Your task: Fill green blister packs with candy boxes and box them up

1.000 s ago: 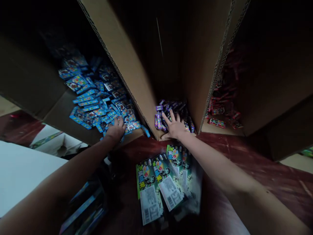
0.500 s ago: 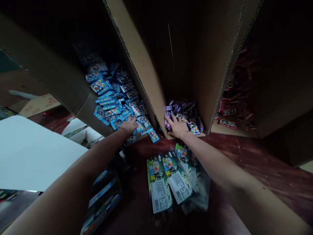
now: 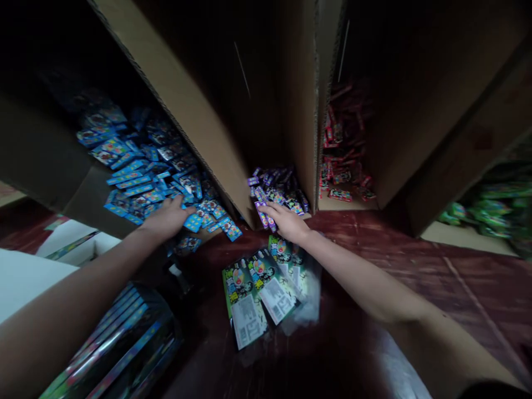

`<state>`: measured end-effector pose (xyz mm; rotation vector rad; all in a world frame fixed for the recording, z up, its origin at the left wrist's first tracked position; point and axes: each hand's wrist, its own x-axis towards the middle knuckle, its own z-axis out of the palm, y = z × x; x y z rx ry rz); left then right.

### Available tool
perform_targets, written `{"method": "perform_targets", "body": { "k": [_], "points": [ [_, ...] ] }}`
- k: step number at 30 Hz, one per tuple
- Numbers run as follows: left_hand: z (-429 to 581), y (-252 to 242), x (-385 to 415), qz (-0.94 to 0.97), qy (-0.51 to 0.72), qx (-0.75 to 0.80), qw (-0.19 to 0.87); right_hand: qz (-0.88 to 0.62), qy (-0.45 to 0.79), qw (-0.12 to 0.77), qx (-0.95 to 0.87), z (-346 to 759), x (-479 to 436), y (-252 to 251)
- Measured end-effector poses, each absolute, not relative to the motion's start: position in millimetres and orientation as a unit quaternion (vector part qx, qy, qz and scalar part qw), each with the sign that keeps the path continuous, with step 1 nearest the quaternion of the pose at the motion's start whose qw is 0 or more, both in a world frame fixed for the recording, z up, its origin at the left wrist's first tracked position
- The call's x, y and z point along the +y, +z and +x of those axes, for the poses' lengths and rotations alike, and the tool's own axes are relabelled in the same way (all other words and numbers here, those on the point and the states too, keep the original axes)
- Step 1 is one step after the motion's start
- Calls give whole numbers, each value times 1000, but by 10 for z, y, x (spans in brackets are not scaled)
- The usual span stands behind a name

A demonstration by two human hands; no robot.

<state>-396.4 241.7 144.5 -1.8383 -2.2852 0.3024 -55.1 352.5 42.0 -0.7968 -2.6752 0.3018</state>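
Right fingers (image 3: 277, 210): pressed together, pinching purple packets (image 3: 266, 214) at the mouth of the middle carton (image 3: 305, 111).
Left fingers (image 3: 182, 210): curled over the blue packets (image 3: 137, 177) spilling from the neighbouring carton; whether they grip any cannot be told.
Hands: right hand (image 3: 287, 223) and left hand (image 3: 165, 218) both low at the carton lips.
Handling: the slick small packets likely want a firm, flat pinch and a scoop from the loose front edge.
Around: green cards (image 3: 253, 291) on the dark red bench (image 3: 394, 244); red packets (image 3: 343, 177) to the right.
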Motion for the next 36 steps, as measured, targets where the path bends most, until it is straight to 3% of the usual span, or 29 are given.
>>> {"method": "perform_targets", "body": {
  "k": [4, 7, 10, 15, 18, 24, 29, 33, 36],
  "points": [
    [-3793, 1684, 2073, -736, 26, -670, 90, -293, 41, 144, -944, 520, 3312, 518],
    [-3342, 1685, 1922, -802, -78, -591, 42, -356, -66, 48, -931, 1440, 3202, 492],
    [-2541, 1504, 1994, -848, -134, -511, -37, -417, -121, -53, -900, 2160, 3127, 396],
    [-1224, 912, 2573, -882, -150, -406, -188, -451, -117, -80, -881, 2701, 2962, 302],
    [-868, 576, 2897, -894, -131, -384, -193, -468, -54, -65, -880, 2755, 2820, 337],
    [-801, 334, 3012, -894, -129, -416, -109, -449, 145, 80, -878, 2277, 2784, 245],
    [-940, 504, 2775, -920, -31, -390, 2, -474, 176, 94, -858, 1851, 3022, 36],
    [-1109, 709, 2482, -906, 6, -423, -28, -471, 181, 101, -858, 1918, 3007, 15],
    [-1045, 707, 2315, -884, -48, -462, -54, -409, 174, 130, -886, 1907, 2931, 75]
  ]
}}
